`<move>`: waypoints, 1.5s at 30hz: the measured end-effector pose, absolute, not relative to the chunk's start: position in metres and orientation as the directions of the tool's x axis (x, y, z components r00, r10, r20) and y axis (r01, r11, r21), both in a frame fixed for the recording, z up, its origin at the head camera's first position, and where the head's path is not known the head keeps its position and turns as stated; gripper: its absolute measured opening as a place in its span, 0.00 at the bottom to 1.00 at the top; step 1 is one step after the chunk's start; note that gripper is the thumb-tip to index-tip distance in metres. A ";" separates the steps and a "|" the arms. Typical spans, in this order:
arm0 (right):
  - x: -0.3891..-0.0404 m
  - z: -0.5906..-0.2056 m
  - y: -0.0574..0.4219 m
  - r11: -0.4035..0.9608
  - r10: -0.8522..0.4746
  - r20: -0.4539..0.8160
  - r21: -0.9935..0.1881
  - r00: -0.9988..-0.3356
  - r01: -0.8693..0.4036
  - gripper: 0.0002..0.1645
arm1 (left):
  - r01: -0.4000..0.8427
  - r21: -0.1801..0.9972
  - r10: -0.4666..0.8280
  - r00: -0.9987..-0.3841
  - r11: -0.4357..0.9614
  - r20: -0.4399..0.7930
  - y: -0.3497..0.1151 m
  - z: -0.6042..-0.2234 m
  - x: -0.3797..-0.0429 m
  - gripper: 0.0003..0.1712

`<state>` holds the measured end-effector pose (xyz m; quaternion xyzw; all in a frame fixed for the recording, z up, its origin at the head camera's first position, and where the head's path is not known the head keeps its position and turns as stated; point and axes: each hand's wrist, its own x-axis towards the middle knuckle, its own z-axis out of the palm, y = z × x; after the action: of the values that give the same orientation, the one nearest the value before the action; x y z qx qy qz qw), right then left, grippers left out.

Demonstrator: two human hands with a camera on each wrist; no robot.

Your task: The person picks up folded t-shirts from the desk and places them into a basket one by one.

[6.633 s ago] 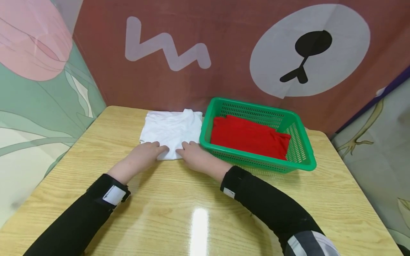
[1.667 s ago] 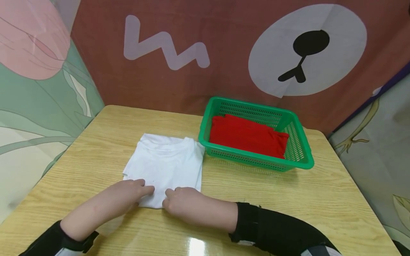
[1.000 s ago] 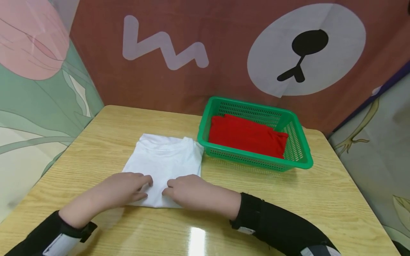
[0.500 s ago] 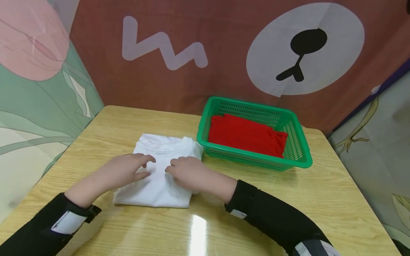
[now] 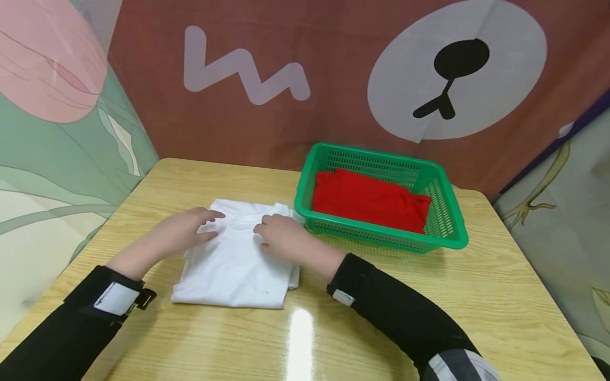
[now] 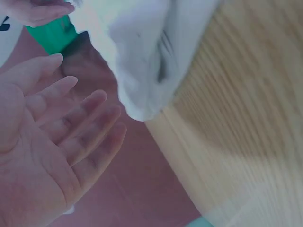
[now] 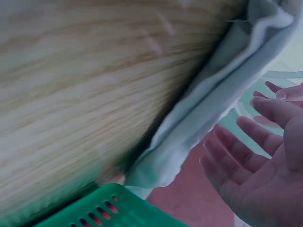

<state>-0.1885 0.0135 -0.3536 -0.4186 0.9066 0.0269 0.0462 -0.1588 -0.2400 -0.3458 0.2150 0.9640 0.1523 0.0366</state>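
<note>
Brown printed backdrop fills the top of the frame. Worktop below it, pale wood grain, glare streak at lower centre.

Green basket right of centre, long axis running left to right and tipping down toward the right. Folded red cloth inside it, lying along the same line.

Folded white cloth on the worktop, left of centre. Straight near edge runs across the frame; the far edge, with what looks like a neckline, sits up by my fingers. Looks roughly as broad as deep, so no long axis I'd swear to. Its upper right corner is just beside the basket; whether they touch I can't tell.

The relation that matters, I judge: most of the cloth spreads below my fingertips, toward the bottom of the frame, with my hands set over its upper half. Left hand at its upper left edge, right hand across its upper right. My right covers more cloth and is clearly nearer the basket.

Grip, both sides: fingers loosely spread, slightly bent, nothing pinched. Both wrist views show gaps between fingertips and cloth; any light contact elsewhere I can't make out.
</note>
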 end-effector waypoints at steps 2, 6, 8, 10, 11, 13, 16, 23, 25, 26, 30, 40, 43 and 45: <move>-0.193 -0.355 0.014 0.667 -0.741 -0.098 0.003 -0.664 -0.745 0.18 | 0.386 0.303 0.409 -0.912 0.871 -0.016 -0.243 -0.348 -0.164 0.24; -0.202 -0.359 0.016 0.700 -0.712 -0.091 -0.022 -0.696 -0.714 0.21 | 0.347 0.281 0.376 -0.925 0.895 -0.055 -0.246 -0.350 -0.176 0.26; -0.206 -0.360 0.017 0.711 -0.702 -0.088 -0.038 -0.707 -0.702 0.22 | 0.332 0.274 0.364 -0.928 0.903 -0.074 -0.248 -0.349 -0.183 0.27; -0.209 -0.361 0.017 0.724 -0.689 -0.086 -0.058 -0.719 -0.687 0.22 | 0.316 0.269 0.350 -0.933 0.910 -0.088 -0.249 -0.346 -0.192 0.28; -0.211 -0.361 0.017 0.732 -0.681 -0.086 -0.071 -0.727 -0.677 0.23 | 0.311 0.267 0.346 -0.934 0.912 -0.094 -0.249 -0.345 -0.195 0.28; -0.213 -0.362 0.016 0.751 -0.660 -0.091 -0.102 -0.746 -0.652 0.25 | 0.303 0.262 0.338 -0.935 0.916 -0.103 -0.249 -0.343 -0.203 0.28; -0.218 -0.363 0.014 0.775 -0.631 -0.101 -0.142 -0.770 -0.616 0.28 | 0.294 0.266 0.336 -0.933 0.918 -0.130 -0.248 -0.341 -0.213 0.27; -0.229 -0.368 0.008 0.811 -0.584 -0.136 -0.150 -0.800 -0.566 0.31 | 0.287 0.259 0.338 -0.925 0.922 -0.176 -0.245 -0.346 -0.224 0.24; -0.232 -0.370 0.006 0.817 -0.575 -0.148 -0.145 -0.805 -0.558 0.31 | 0.278 0.266 0.332 -0.926 0.923 -0.183 -0.246 -0.348 -0.226 0.22; -0.233 -0.371 0.004 0.822 -0.569 -0.157 -0.147 -0.808 -0.550 0.31 | 0.270 0.271 0.325 -0.927 0.924 -0.187 -0.246 -0.349 -0.227 0.21; -0.237 -0.376 0.000 0.855 -0.517 -0.194 -0.165 -0.834 -0.491 0.32 | 0.253 0.292 0.319 -0.926 0.922 -0.203 -0.249 -0.353 -0.229 0.18; -0.241 -0.380 0.000 0.910 -0.401 -0.264 -0.226 -0.877 -0.348 0.32 | 0.289 0.278 0.342 -0.925 0.916 -0.165 -0.253 -0.362 -0.235 0.05; -0.242 -0.382 0.000 0.908 -0.403 -0.268 -0.239 -0.875 -0.345 0.32 | 0.319 0.269 0.363 -0.922 0.909 -0.135 -0.252 -0.362 -0.236 0.03; -0.243 -0.383 0.000 0.905 -0.408 -0.267 -0.242 -0.873 -0.349 0.31 | 0.329 0.274 0.373 -0.919 0.904 -0.127 -0.252 -0.362 -0.237 0.03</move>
<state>-0.2432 -0.0003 -0.3827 -0.1967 0.9632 -0.0935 0.1577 -0.2374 -0.2523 -0.3623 0.1809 0.9716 0.1244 0.0885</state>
